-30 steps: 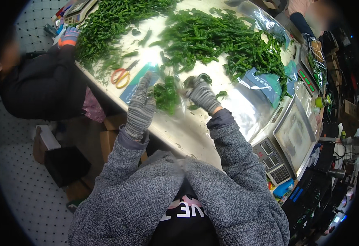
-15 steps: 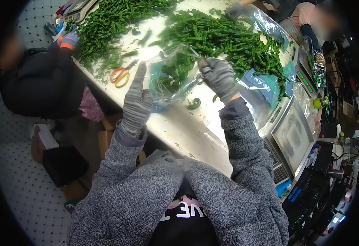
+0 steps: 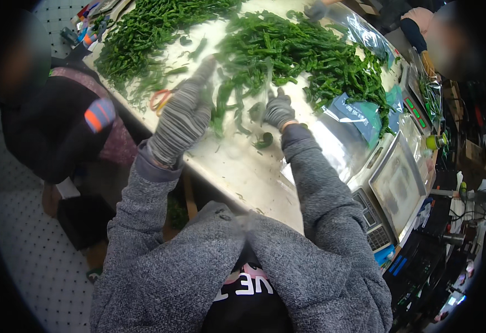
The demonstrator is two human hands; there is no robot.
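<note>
My left hand (image 3: 184, 114), in a grey striped knit glove, is at the left of a blurred clear plastic bag (image 3: 262, 91). Its fingers point away from me and are smeared by motion, so their grip is unclear. My right hand (image 3: 279, 111), gloved alike, is closed on the bag's right side, from which a see-through strip rises. Green peppers (image 3: 221, 108) show between my hands; I cannot tell which lie inside the bag. One curled pepper (image 3: 263, 140) lies on the white table nearer me. Red- and yellow-handled scissors (image 3: 159, 101) are partly hidden behind my left hand.
Large heaps of green peppers (image 3: 287, 47) cover the far table (image 3: 243, 180). Printed blue-green bags (image 3: 357, 114) lie to the right, beside a scale (image 3: 396, 180). A co-worker's gloved hand (image 3: 99, 115) is at the left; another hand (image 3: 315, 10) reaches in at the far side.
My left hand has moved up and slightly right; my right hand has come lower and toward the left. The bag has shifted and blurred. The left co-worker's hand has left the table edge.
</note>
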